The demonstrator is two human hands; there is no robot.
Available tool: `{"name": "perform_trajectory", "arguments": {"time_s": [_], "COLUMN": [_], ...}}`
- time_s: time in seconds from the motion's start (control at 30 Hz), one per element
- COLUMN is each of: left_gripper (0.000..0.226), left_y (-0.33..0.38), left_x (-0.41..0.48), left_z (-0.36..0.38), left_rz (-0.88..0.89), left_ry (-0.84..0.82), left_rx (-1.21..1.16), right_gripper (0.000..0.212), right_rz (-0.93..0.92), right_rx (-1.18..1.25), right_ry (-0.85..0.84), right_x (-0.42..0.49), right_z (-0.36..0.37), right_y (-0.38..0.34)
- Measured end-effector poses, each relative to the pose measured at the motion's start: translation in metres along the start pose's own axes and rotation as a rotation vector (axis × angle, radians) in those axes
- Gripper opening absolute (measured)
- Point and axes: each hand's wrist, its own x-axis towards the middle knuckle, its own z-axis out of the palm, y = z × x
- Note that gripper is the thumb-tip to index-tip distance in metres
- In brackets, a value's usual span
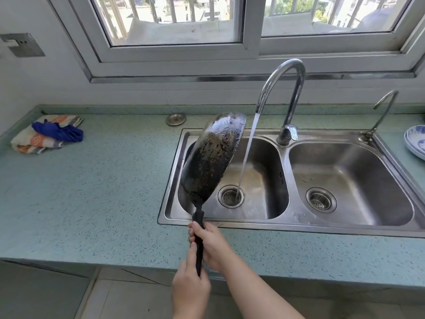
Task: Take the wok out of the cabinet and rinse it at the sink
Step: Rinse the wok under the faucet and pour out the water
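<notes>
The black wok (211,157) is tipped steeply on its side over the left basin of the steel double sink (285,223), its wet underside facing me. Both hands grip its long black handle (199,245). My right hand (212,244) wraps the upper part of the handle. Below it, my left hand (190,279) holds the handle's end. Water runs from the tall curved faucet (287,93) in a stream (247,153) that falls just right of the wok into the drain (230,196).
A folded striped cloth with a blue rag (49,133) lies at the far left of the teal counter (103,192). A steel sink plug (175,119) rests behind the sink. A small second tap (379,116) and blue-white plates (416,141) are at right.
</notes>
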Motion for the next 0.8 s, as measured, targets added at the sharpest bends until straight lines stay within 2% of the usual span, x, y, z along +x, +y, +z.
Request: {"name": "perform_trajectory", "arguments": {"time_s": [0.07, 0.17, 0.33, 0.4, 0.5, 0.6, 0.7, 0.8], "left_gripper": [0.067, 0.052, 0.054, 0.066, 0.054, 0.052, 0.072, 0.074], "left_y": [-0.002, -0.002, 0.002, 0.004, 0.011, 0.017, 0.020, 0.025], "left_x": [0.001, -0.001, 0.003, 0.008, 0.016, 0.020, 0.022, 0.023], "left_z": [0.001, 0.004, 0.011, 0.014, 0.014, 0.019, 0.030, 0.035], "left_rz": [0.067, 0.105, 0.140, 0.157, 0.194, 0.229, 0.238, 0.229], "left_ry": [0.035, 0.060, 0.101, 0.091, 0.084, 0.080, 0.059, 0.072], "left_rx": [0.060, 0.098, 0.157, 0.172, 0.199, 0.213, 0.217, 0.219], "right_gripper": [0.012, 0.013, 0.015, 0.016, 0.017, 0.018, 0.017, 0.018], "right_rz": [0.003, 0.004, 0.003, 0.002, -0.004, -0.008, -0.007, -0.007], "right_rx": [0.055, 0.117, 0.194, 0.236, 0.274, 0.291, 0.291, 0.273], "right_ry": [-0.020, -0.035, -0.048, -0.053, -0.048, -0.029, -0.012, -0.004], "right_x": [0.000, -0.001, 0.002, 0.003, 0.006, 0.008, 0.009, 0.009], "right_z": [-0.001, -0.004, -0.012, -0.015, -0.020, -0.027, -0.034, -0.041], "right_y": [0.001, 0.002, 0.000, -0.005, -0.013, -0.020, -0.023, -0.026]}}
